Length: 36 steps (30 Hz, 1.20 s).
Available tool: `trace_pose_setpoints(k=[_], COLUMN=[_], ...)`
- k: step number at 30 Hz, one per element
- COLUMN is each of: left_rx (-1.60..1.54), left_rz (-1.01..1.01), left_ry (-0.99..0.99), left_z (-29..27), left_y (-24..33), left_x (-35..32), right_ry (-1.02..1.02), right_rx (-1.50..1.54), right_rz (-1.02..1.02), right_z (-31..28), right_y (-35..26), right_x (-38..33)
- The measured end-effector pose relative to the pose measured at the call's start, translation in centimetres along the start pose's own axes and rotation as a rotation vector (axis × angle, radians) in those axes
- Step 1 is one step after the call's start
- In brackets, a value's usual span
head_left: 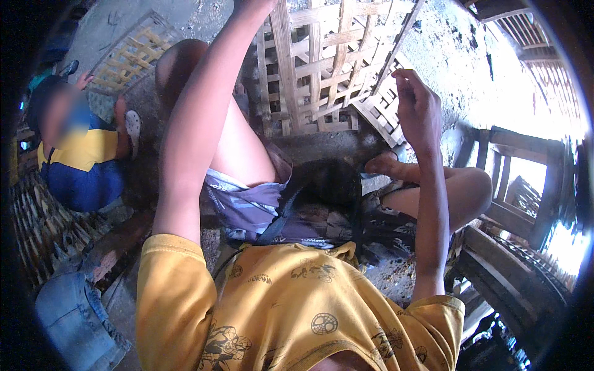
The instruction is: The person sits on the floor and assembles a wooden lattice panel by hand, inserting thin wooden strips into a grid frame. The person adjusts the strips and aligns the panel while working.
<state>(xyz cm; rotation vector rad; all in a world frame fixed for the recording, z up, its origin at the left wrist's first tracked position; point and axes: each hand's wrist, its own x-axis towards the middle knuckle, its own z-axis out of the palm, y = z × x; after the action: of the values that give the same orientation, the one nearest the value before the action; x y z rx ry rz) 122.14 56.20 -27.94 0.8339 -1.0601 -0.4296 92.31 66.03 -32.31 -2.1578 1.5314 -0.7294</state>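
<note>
In front of me stands a woven bamboo lattice (328, 68), its pale flat strips crossing with square gaps. My left arm reaches up past its left side. Only the wrist end of my left hand (257, 6) shows at the top edge, and its fingers are cut off. My right hand (419, 108) is raised beside the lattice's right edge, fingers loosely bent, nothing visible in them. Whether it touches the strips I cannot tell. A second, framed woven piece (385, 111) leans below that edge, close to my right fingers.
A person in a yellow and blue shirt (83, 154) crouches at the left, hands at another woven panel (133, 55). Blue denim (77, 321) shows lower left, beside another person's arm. Wooden bench-like frames (520, 179) stand on the right. Bright light washes out the upper right ground.
</note>
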Motion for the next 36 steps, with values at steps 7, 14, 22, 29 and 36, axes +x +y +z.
trace_pose_setpoints(k=[7, 14, 22, 29, 36], left_rx=[0.112, 0.072, 0.046, 0.05, 0.21], left_rz=[-0.048, -0.131, -0.059, -0.113, 0.153], left_ry=[-0.091, -0.171, -0.071, -0.015, -0.114], left_z=[2.2, 3.6, 1.8, 1.3, 1.3], left_y=[-1.2, -4.2, -0.8, -0.4, -1.4], left_x=[-3.1, -8.9, -5.8, -5.4, -5.6], right_ry=[-0.153, -0.312, -0.447, -0.464, -0.478], right_rx=[-0.093, -0.265, -0.258, -0.035, 0.144], right_rz=[-0.014, 0.054, 0.003, -0.037, -0.1], right_z=[1.0, 2.1, 2.9, 11.9, 16.0], right_y=[-0.7, -0.8, 0.8, 3.2, 2.0], right_x=[0.6, 2.2, 2.1, 1.2, 1.3])
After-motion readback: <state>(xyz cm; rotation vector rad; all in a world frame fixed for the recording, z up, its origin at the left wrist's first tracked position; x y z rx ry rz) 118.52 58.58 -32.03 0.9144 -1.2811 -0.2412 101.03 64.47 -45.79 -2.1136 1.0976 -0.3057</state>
